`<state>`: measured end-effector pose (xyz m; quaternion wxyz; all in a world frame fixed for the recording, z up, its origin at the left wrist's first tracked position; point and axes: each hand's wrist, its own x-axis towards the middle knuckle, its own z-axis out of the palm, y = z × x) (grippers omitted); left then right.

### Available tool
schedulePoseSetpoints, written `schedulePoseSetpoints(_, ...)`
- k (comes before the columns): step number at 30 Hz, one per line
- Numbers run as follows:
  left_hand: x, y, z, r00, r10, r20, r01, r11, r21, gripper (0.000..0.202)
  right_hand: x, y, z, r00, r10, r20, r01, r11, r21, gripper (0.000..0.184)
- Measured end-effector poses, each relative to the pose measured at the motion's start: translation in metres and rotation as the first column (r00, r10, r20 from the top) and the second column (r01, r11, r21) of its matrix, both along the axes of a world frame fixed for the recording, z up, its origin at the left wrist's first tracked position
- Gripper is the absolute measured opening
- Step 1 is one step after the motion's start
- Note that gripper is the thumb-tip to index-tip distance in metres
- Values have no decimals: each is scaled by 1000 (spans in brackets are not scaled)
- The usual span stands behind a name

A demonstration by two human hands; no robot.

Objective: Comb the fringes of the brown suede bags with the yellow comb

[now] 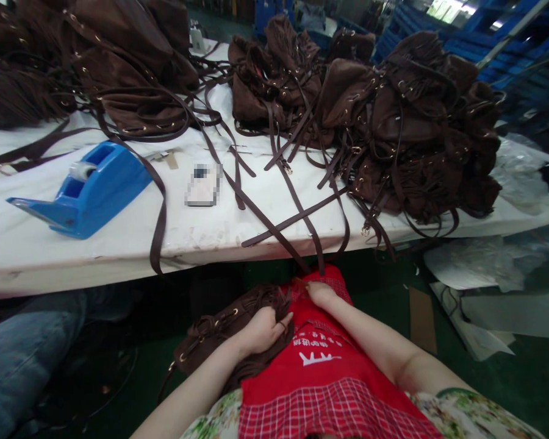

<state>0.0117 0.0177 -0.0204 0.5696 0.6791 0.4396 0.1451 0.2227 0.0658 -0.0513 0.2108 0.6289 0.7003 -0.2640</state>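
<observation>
A dark brown fringed bag point(219, 332) with gold eyelets rests on my lap, over the red apron point(320, 341). My left hand point(265, 329) lies on the bag with its fingers curled into the fringe point(268, 297). My right hand point(322, 294) is closed at the apron, just right of the fringe. At its fingertips is a small brownish thing, too blurred to name. Just beyond my right hand, dark straps point(311, 235) hang over the table edge.
On the white table point(201, 244) stand a blue tape dispenser point(98, 189) and a blurred-out phone-like object point(203, 186). More brown bags are heaped at left point(132, 55) and right point(407, 122). A jeans-clad leg point(22, 360) shows at lower left; cardboard point(422, 320) lies right.
</observation>
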Motion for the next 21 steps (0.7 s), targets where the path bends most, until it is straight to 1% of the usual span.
schedulePoseSetpoints(3, -3, 2, -9, 994, 64, 87, -57, 995, -78, 55, 10, -2, 12, 999, 0, -39, 1, 1000, 14, 36)
schedulePoseSetpoints(5, -5, 5, -17, 985, 106, 133, -89, 988, -128, 56, 9, -7, 26, 995, 5, -98, 2, 998, 69, 37)
schedulePoseSetpoints(7, -6, 7, -23, 975, 146, 170, -116, 977, -179, 53, 3, -14, 44, 977, 30, -209, 2, 989, 150, 38)
schedulePoseSetpoints(9, -6, 8, -25, 964, 173, 200, -123, 963, -240, 49, -6, -20, 60, 935, 117, -335, -50, 978, 203, 37)
schedulePoseSetpoints(11, -8, 8, -25, 958, 176, 227, -108, 954, -281, 43, -16, -25, 69, 886, 256, -386, -181, 959, 220, 33)
schedulePoseSetpoints(12, -10, 8, -25, 957, 169, 234, -95, 950, -298, 40, -22, -27, 72, 870, 325, -371, -253, 940, 229, 31)
schedulePoseSetpoints(14, -14, 9, -23, 955, 155, 254, -66, 943, -326, 38, -31, -28, 72, 852, 437, -290, -373, 894, 250, 27)
schedulePoseSetpoints(16, -19, 10, -21, 946, 126, 299, -12, 934, -358, 39, -39, -27, 68, 841, 503, -199, -449, 854, 261, 25)
schedulePoseSetpoints(18, -22, 10, -19, 930, 95, 356, 51, 924, -378, 41, -45, -24, 64, 829, 538, -149, -493, 831, 259, 24)
schedulePoseSetpoints(19, -24, 11, -17, 922, 87, 377, 67, 923, -378, 42, -47, -23, 63, 827, 544, -144, -500, 827, 256, 25)
schedulePoseSetpoints(21, -24, 10, -14, 913, 96, 396, 59, 931, -361, 43, -49, -21, 59, 833, 527, -169, -482, 841, 247, 27)
